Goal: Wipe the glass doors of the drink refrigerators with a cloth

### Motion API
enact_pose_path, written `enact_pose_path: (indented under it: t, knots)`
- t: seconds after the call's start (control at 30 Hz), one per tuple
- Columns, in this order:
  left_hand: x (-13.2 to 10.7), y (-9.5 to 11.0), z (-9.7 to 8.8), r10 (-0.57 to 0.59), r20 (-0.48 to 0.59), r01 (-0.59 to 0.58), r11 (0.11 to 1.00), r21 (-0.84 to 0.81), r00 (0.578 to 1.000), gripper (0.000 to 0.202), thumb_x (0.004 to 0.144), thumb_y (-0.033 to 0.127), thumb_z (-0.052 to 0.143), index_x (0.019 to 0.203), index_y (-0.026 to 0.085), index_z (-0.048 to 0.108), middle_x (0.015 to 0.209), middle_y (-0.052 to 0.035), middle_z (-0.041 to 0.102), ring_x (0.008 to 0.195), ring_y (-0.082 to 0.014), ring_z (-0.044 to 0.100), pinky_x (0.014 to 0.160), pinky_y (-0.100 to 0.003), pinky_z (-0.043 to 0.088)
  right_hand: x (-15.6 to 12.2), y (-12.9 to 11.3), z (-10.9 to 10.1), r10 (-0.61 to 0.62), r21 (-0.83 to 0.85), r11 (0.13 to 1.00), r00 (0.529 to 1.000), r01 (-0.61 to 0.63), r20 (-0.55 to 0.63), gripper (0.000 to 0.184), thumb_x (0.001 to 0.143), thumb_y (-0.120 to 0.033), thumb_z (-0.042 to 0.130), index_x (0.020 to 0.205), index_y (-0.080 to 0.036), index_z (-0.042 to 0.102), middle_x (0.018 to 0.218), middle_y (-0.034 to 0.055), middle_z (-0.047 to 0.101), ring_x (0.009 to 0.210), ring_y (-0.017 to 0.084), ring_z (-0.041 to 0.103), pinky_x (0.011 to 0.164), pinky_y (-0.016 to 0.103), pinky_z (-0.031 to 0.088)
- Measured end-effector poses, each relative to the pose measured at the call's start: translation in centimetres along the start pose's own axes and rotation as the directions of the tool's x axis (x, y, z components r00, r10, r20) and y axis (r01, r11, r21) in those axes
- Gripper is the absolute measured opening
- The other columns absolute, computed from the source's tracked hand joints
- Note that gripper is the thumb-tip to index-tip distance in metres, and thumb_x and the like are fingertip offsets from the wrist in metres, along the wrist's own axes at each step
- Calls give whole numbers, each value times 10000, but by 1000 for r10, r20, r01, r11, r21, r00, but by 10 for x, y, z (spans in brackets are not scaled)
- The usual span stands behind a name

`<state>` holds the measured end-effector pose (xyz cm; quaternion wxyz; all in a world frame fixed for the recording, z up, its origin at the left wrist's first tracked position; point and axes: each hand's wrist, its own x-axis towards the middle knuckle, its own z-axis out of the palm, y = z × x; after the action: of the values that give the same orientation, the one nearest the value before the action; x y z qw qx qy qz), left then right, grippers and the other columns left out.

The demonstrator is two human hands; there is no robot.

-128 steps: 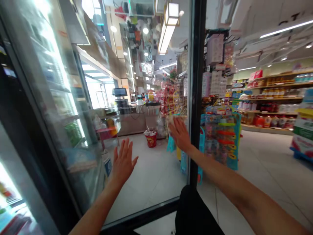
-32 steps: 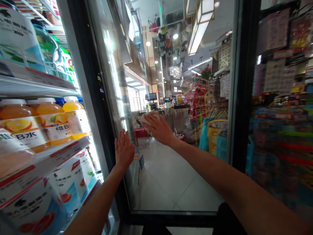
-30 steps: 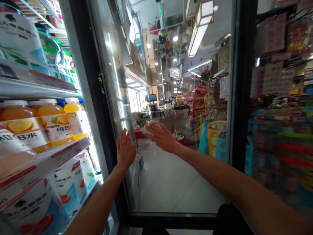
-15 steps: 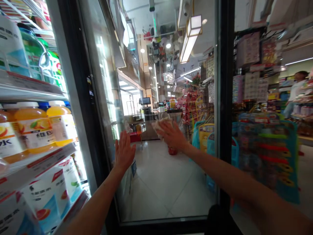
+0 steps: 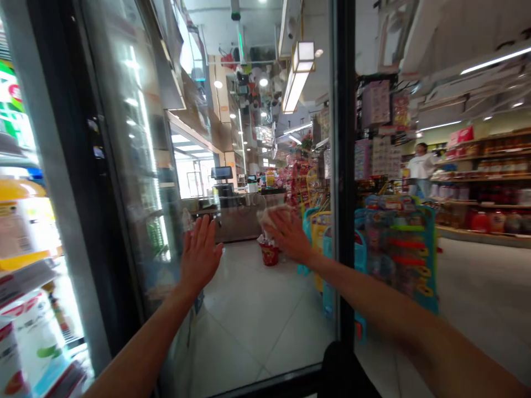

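A glass door (image 5: pixel 244 309) with a black frame (image 5: pixel 345 166) stands in front of me. My left hand (image 5: pixel 201 250) lies flat against the pane, its fingers stretched upward and nothing in it. Further right, my right hand (image 5: pixel 291 236) presses a pale, crumpled cloth (image 5: pixel 265 217) to the glass. Most of the cloth is hidden under the palm, and the hand is slightly blurred.
Lit cooler shelves at left hold an orange drink bottle (image 5: pixel 20 221) and white pouches (image 5: pixel 37 331). Through the glass are a red bucket (image 5: pixel 269 254) and a counter (image 5: pixel 238 221). Beyond the frame stand a toy rack (image 5: pixel 398 249), stocked shelves (image 5: pixel 489 177) and a person (image 5: pixel 420 166).
My view has turned right, so the cooler shelves and door have slid left in the picture. My right hand stays on the cloth; my left remains flat on the glass.
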<state>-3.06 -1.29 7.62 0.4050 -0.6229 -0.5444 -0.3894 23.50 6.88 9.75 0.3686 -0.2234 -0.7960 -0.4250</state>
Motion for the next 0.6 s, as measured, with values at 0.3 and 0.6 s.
enact_pose_path:
  t: [0.3, 0.6]
  knots:
    - [0, 1, 15, 31, -41, -31, 999, -13, 999, 606, 891, 336, 344, 1442, 122, 212, 1507, -137, 237, 1416, -243, 134, 1140, -481, 118, -20, 34, -4, 318, -48, 943, 933, -330, -169, 524, 871, -204, 402, 1393, -237, 365, 1515, 100, 256, 1422, 250, 137, 1112, 536, 166]
    - [2, 5, 15, -20, -84, 18, 1000, -21, 996, 631, 901, 387, 345, 1451, 127, 174, 1510, -149, 223, 1415, -255, 134, 1136, -502, 99, 4, 56, -2, 522, -8, 825, 768, -565, -370, 549, 886, -226, 343, 1432, -188, 294, 1520, 132, 224, 1412, 292, 158, 1077, 578, 207]
